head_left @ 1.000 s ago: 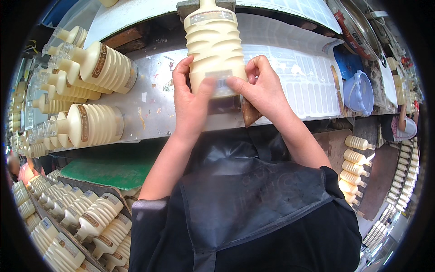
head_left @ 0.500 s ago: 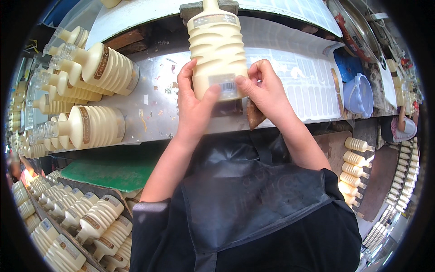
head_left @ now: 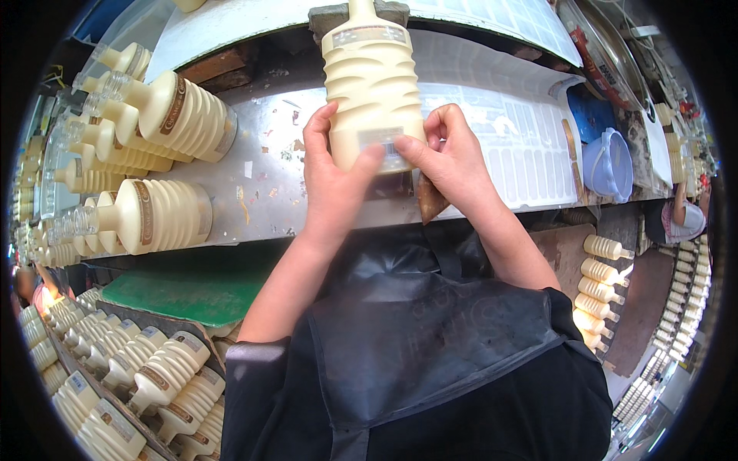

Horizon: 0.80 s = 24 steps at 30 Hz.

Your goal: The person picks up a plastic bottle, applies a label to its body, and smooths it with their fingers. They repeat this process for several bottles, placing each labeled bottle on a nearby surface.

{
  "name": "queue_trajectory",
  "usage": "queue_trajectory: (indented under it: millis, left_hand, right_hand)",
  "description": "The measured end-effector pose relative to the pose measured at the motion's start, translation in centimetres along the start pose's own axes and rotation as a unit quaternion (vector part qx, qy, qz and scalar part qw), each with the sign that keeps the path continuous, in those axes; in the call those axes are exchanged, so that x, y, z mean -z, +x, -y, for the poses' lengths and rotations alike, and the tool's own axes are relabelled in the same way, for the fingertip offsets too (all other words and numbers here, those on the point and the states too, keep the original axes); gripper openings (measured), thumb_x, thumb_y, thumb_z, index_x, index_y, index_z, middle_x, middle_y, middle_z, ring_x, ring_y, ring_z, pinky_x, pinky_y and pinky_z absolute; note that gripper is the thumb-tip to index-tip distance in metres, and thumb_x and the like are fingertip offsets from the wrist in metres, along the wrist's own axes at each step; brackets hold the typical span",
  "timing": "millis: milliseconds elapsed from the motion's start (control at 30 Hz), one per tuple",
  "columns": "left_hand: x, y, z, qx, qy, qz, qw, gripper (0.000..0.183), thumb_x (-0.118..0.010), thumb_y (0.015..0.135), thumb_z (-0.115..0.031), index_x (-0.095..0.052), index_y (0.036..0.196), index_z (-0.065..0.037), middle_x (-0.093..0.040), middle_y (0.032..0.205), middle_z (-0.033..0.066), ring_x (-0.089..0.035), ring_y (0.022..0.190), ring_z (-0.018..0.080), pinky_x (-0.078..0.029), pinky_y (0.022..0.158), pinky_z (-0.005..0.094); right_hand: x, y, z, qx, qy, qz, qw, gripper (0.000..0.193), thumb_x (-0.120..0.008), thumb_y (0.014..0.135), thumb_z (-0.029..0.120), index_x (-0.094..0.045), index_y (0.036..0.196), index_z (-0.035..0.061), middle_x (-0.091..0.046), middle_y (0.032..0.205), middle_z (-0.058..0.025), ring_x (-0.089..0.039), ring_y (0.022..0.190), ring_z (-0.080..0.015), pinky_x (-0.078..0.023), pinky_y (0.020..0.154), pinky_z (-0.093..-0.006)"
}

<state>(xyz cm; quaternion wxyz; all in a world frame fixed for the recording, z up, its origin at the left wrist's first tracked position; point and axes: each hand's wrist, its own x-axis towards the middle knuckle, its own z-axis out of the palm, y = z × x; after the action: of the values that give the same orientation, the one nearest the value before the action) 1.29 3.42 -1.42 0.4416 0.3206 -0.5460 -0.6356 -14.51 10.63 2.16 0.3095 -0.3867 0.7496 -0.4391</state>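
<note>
Head view: both hands on one cream bottle (head_left: 372, 84), ribbed, neck pointing away from the person & lying over a grey notched block (head_left: 319, 18), base end nearest the body, above the front part of the metal worktop (head_left: 265, 180). L hand (head_left: 332, 180) grasps the bottle's lower L side, fingers along the edge, thumb on the front by the pale label (head_left: 378, 136). R hand (head_left: 455, 160) grips the lower R side, fingers curled, thumb tip on the label's R part; label partly hidden by thumbs. Brown pointed piece (head_left: 430, 201) just below R hand, at worktop's front edge. To the L, a group of similar bottles (head_left: 187, 115) lying on the worktop, necks L, w/ brown bands. To the R, white sheet w/ rounded panels (head_left: 500, 131), then a lilac bucket (head_left: 607, 164). Below worktop: green board (head_left: 184, 286) on L, more bottles (head_left: 171, 367) packed lower L, a column of bottles (head_left: 598, 293) lower R. Person wears dark apron (head_left: 430, 349). Another person (head_left: 686, 221) near far R edge, small, details unclear.
</note>
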Motion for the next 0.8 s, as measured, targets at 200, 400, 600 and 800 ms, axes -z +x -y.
queue_trajectory:
  millis: [200, 400, 600, 800]
  left_hand:
    - [0.1, 0.1, 0.2, -0.007, 0.021, -0.003, 1.0, 0.075, -0.076, 0.085, -0.015, -0.035, 0.147, -0.001, -0.048, 0.141, 0.0206, -0.053, 0.128, 0.0267, -0.046, 0.108, 0.0395]
    - [0.6, -0.1, 0.5, -0.017, -0.011, 0.029, 0.999, 0.072, -0.07, 0.095, -0.018, -0.029, 0.154, -0.005, -0.042, 0.149, 0.0171, -0.043, 0.137, 0.0253, -0.034, 0.117, 0.04]
    - [1.1, -0.2, 0.5, -0.035, -0.001, 0.027, 0.999, 0.073, -0.07, 0.091, -0.012, -0.032, 0.153, -0.003, -0.046, 0.146, 0.019, -0.05, 0.132, 0.0256, -0.043, 0.111, 0.0392]
    - [0.9, -0.5, 0.2, -0.001, -0.006, 0.063, 0.998, 0.073, -0.068, 0.098, -0.018, -0.027, 0.158, -0.008, -0.033, 0.158, 0.0156, -0.034, 0.146, 0.0264, -0.024, 0.123, 0.0409]
  right_hand:
    - [0.0, 0.0, 0.0, 0.002, 0.005, 0.006, 1.0, 0.044, -0.084, 0.087, 0.03, -0.048, 0.096, 0.0065, -0.046, 0.083, 0.0031, -0.043, 0.076, -0.0055, -0.043, 0.067, -0.0226]
    - [0.6, 0.3, -0.4, -0.002, 0.026, 0.031, 0.999, 0.06, -0.083, 0.081, 0.042, -0.052, 0.107, -0.0016, -0.065, 0.092, -0.0153, -0.066, 0.084, -0.0236, -0.054, 0.076, -0.037]
    - [0.5, -0.4, -0.4, 0.005, -0.042, 0.018, 0.999, 0.068, -0.084, 0.078, 0.044, -0.05, 0.115, -0.002, -0.065, 0.099, -0.0201, -0.068, 0.09, -0.0309, -0.055, 0.082, -0.0404]
    - [0.5, -0.4, 0.1, -0.001, -0.071, 0.019, 0.997, 0.072, -0.085, 0.076, 0.044, -0.049, 0.117, -0.0023, -0.065, 0.102, -0.0222, -0.069, 0.094, -0.0339, -0.055, 0.084, -0.0421]
